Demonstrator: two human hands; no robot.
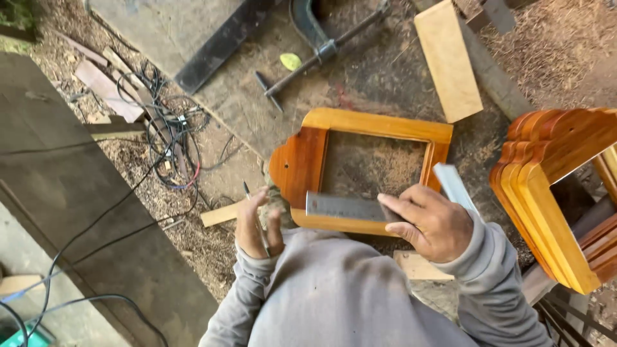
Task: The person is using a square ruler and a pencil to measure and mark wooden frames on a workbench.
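Observation:
A varnished wooden frame (380, 124) with a curved left end lies flat on a dusty workbench (244, 109). My right hand (432, 222) presses a steel square (342, 207) down on the frame's near rail; the square's other arm (453, 184) sticks out past the hand. My left hand (256, 226) is closed around a pencil (252, 200) just left of the frame's near corner, tip pointing away from me. Both grey sleeves fill the bottom of the view.
A stack of similar frames (553, 170) stands on edge at the right. A light plank (448, 59), a metal clamp (316, 37) and a black bar (218, 45) lie beyond the frame. Tangled cables (170, 138) and wood scraps lie left amid sawdust.

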